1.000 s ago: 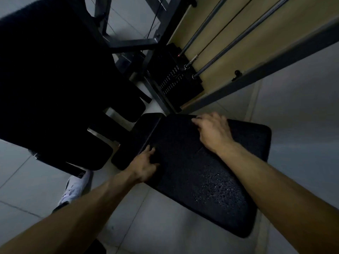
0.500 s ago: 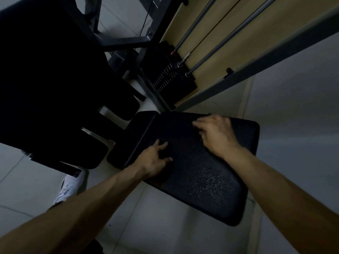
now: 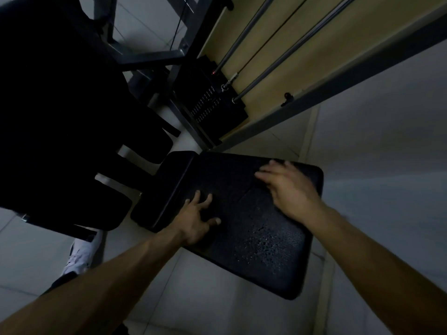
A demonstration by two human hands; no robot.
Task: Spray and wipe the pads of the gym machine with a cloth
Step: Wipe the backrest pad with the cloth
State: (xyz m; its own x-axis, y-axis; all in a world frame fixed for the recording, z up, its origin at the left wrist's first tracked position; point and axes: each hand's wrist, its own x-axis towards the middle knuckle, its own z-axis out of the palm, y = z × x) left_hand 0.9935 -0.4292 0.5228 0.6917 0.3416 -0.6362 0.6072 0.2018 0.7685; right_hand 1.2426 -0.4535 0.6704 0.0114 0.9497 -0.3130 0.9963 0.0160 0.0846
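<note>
Head view: left hand [image 3: 196, 221], fingers spread, presses flat on the seat pad [image 3: 278, 269], likely bracing. Spray droplets [image 3: 261, 240] bead mid-pad, unwiped. Right hand [image 3: 290, 189], fingers straight, blurred, lies flat at the pad's far edge; cloth not discernible.

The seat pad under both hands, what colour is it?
The seat pad is black, speckled with shiny droplets near its close end; the head view shows it.

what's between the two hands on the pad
Head view: only black pad between left hand and right hand, crossed by a faint crease, maybe a dark cloth's edge; too dark to tell.
</note>
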